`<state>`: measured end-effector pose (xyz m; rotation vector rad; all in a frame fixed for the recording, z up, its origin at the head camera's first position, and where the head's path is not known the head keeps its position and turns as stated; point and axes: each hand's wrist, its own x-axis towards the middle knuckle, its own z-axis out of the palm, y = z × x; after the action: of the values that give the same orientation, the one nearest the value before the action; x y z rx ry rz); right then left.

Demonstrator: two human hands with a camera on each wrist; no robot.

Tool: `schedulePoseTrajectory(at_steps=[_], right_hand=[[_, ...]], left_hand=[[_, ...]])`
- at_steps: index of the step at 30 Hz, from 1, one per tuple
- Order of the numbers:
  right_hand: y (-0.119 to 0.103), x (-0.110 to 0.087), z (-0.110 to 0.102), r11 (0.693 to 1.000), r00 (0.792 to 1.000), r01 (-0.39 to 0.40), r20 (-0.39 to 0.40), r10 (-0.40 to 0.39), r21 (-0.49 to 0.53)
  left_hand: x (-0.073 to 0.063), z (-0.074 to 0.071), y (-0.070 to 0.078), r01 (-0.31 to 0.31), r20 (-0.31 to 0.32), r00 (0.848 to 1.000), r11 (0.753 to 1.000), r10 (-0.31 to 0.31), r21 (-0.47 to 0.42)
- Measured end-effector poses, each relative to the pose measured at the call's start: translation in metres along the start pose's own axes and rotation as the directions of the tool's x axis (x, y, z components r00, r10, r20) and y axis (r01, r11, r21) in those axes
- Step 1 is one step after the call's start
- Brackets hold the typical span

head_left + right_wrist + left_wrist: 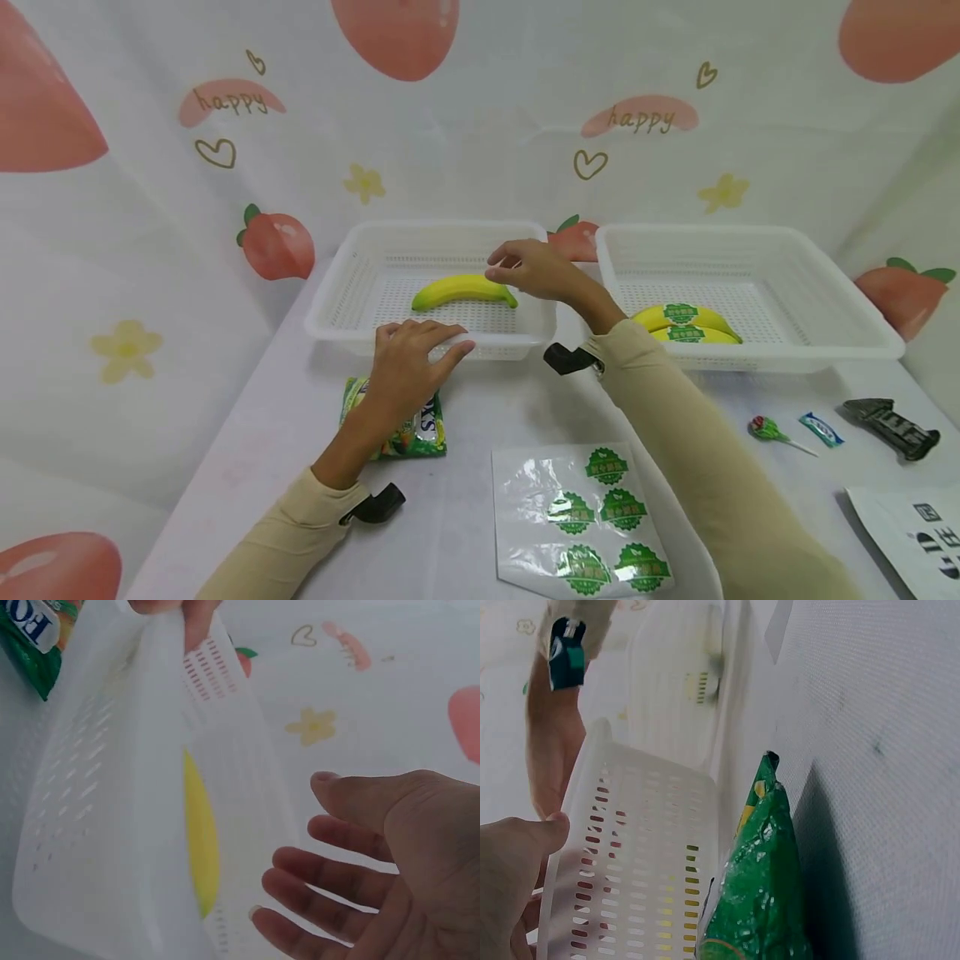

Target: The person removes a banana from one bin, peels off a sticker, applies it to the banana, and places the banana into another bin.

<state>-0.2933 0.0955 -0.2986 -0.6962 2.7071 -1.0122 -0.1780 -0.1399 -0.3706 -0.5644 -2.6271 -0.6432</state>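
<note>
A yellow banana with greenish ends [459, 289] lies in the left white basket [341, 275]. My right hand [536, 271] hovers over that basket's right side, above the banana's stem end. Its fingers [322, 900] are spread and loosely bent, with nothing between them. At the front rim of the same basket is my left hand [412, 358], fingers relaxed over the edge and thumb [544, 834] right at the rim. Below the left wrist lies a green snack bag [427, 429], partly hidden by the forearm.
The right white basket [780, 350] holds bananas with green stickers [686, 323], partly behind the right sleeve. A sticker sheet [525, 500] lies in front. To the right are a lollipop [767, 428], a small blue-wrapped sweet [821, 429], a dark wrapped bar [896, 427] and a printed white sheet [892, 517].
</note>
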Motion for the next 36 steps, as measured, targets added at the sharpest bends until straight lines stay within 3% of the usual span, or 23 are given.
schedulePoseTrajectory(at_steps=[5,10,14,26,36], right_hand=[[0.000,0.018,0.004,0.990,0.992,-0.107,0.075,0.100,0.091],[-0.004,0.032,0.014,0.951,0.971,-0.234,0.099,0.218,0.200],[-0.005,0.039,0.022,0.932,0.954,-0.297,0.110,0.279,0.207],[0.003,0.047,0.028,0.962,0.952,-0.267,0.169,0.254,0.058],[0.003,0.049,0.034,0.947,0.932,-0.316,0.207,0.299,0.053]], left_hand=[[0.000,0.000,0.000,0.010,0.004,1.000,1.000,-0.010,-0.005],[0.001,-0.001,0.000,0.008,-0.005,1.000,1.000,-0.008,-0.010],[0.002,-0.001,0.001,0.008,-0.008,1.000,1.000,-0.008,-0.011],[0.004,0.004,0.002,-0.010,-0.022,1.000,1.000,0.009,-0.012],[0.002,0.007,0.001,-0.004,-0.043,0.999,1.000,0.004,-0.013]])
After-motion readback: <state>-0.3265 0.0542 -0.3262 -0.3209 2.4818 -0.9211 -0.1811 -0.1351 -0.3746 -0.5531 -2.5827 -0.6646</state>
